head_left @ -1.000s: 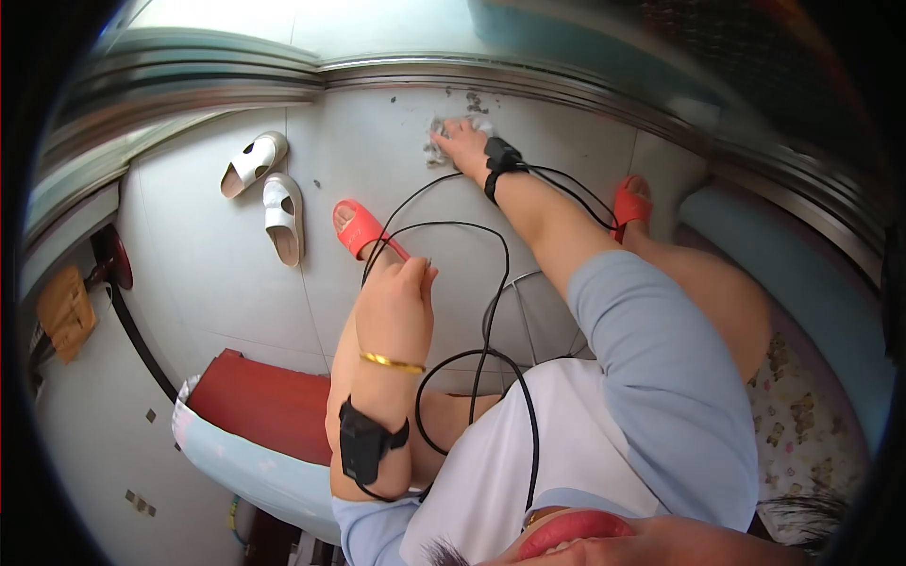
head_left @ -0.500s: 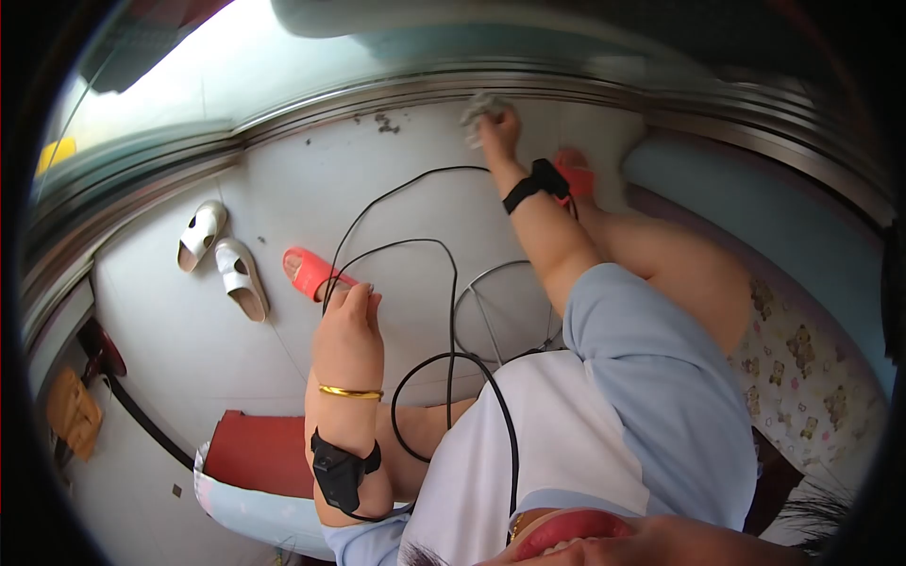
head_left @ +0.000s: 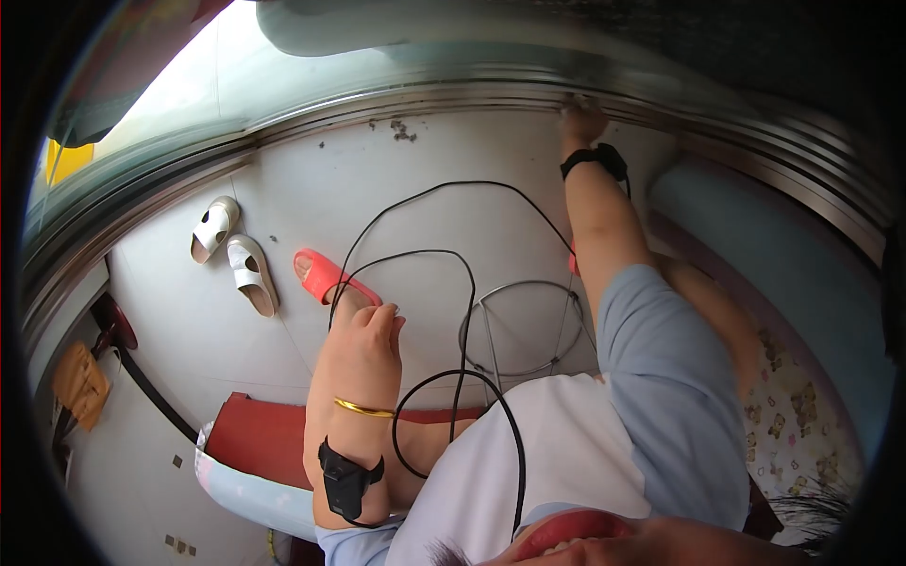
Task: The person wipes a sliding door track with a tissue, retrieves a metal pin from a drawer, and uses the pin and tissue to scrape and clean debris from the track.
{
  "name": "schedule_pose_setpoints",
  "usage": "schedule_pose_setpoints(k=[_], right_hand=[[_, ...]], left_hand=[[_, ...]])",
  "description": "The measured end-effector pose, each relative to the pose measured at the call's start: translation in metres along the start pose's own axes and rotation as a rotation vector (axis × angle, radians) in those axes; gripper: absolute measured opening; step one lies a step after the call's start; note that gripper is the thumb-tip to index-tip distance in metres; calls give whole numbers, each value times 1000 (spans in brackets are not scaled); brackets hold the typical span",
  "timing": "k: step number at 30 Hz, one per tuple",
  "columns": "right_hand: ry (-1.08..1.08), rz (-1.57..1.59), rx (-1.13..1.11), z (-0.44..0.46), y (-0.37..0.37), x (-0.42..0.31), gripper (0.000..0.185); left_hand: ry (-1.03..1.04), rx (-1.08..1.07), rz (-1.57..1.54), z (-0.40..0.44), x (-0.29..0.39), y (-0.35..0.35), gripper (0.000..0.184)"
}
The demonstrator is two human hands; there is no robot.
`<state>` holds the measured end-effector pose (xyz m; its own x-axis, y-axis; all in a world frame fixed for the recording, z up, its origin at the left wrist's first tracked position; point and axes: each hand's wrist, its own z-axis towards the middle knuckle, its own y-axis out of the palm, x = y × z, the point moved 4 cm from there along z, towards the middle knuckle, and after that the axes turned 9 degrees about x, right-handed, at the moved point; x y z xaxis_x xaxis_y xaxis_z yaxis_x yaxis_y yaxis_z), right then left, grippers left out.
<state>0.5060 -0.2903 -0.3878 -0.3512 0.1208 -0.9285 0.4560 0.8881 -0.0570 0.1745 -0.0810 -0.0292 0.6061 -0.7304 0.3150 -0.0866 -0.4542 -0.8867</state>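
My right hand [head_left: 583, 123] is stretched forward to the metal sliding-door track [head_left: 453, 97], its fingers closed. A bit of the crumpled grey cloth [head_left: 580, 101] shows at the fingertips; the rest is hidden by the hand and blur. My left hand [head_left: 366, 335] hangs over my left knee, fingers curled together, beside the black cable [head_left: 415, 253]. Whether anything is inside those fingers cannot be made out. Dark crumbs of dirt [head_left: 404, 131] lie on the tiled floor near the track.
White shoes [head_left: 253, 274] stand on the floor at the left. A coral slipper [head_left: 321, 274] is on my left foot. The round wire frame [head_left: 522, 283] and loops of cable lie between my legs. A red-topped seat [head_left: 255, 439] is beside me, a bear-patterned cloth [head_left: 802, 406] at the right.
My right hand has moved right and forward with the grey cloth, from the floor onto the door track. My left hand stays curled in nearly the same place. The view has shifted slightly.
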Motion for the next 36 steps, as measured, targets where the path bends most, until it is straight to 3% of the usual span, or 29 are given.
schedule_pose_setpoints(k=[1,3,5,7,9,11,13,14,16,18,20,22,24,28,32,34,36], right_hand=[[3,-3,0,-1,8,24,11],[-632,-417,-23,3,31,79,12],[-666,-357,24,-88,61,23,14],[-778,-848,74,-130,87,25,13],[-700,-795,-77,-160,106,38,13],[-828,-734,-169,-196,126,45,8],[-495,-477,-327,-213,149,75,14],[-492,-484,-374,-226,158,85,22],[-624,-543,-393,-244,169,87,17],[-948,-726,-614,-271,179,75,12],[-982,-739,-646,-279,178,73,9],[-921,-595,-1060,-296,171,70,11],[-903,-509,-1056,-306,157,53,11],[-919,-424,-573,-266,119,37,11],[-875,-666,-228,-194,88,33,23],[-797,-714,-272,-173,96,48,23],[-889,-812,-283,-180,113,59,20]], left_hand=[[-11,-5,-11,-1,-2,-1,8],[-24,-5,-24,-3,-7,-3,9],[-40,-9,-53,-7,-13,-7,9],[-59,-11,-72,-11,-19,-10,10],[-75,-14,-94,-13,-24,-13,10],[-115,-49,-80,-14,-30,-17,11],[-124,-46,-90,-15,-35,-21,11],[-131,-44,-98,-15,-38,-22,11],[-133,-44,-91,-15,-41,-26,11],[-135,-41,-86,-15,-42,-28,11],[-147,-31,-70,-17,-44,-29,11],[-148,-9,-86,-19,-44,-30,11],[-157,19,-97,-20,-45,-32,11],[-131,79,-123,-26,-46,-37,12],[-100,102,-133,-33,-53,-43,15],[-107,132,-125,-40,-61,-43,16],[-162,109,-165,-44,-67,-43,17]])
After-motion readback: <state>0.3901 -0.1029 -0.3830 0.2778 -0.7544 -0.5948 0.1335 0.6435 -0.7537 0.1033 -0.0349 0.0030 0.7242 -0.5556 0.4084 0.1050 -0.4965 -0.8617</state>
